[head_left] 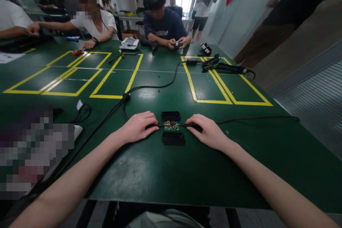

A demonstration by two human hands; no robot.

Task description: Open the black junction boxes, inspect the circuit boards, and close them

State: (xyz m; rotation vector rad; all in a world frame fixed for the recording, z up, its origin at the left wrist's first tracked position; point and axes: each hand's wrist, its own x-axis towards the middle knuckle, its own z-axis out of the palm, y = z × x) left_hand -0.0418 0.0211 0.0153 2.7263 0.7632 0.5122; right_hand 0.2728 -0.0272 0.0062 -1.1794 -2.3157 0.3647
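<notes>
A small green circuit board (171, 125) with copper coils lies on the table between my hands. Black cable runs out from both its ends. My left hand (141, 124) is closed on the cable at the board's left end. On the other side, my right hand (205, 130) pinches the right cable (253, 117) close to the board. Just beyond the board is one black plastic casing half (171, 115). A second casing half (173, 138) lies on the near side, hollow side up.
Yellow tape rectangles (109, 97) mark the green table (139, 178). A cable bundle (126, 97) lies to the left. A black tool (224, 67) is at the far right, a power drill (153, 44) at the far edge. Several people sit or stand around.
</notes>
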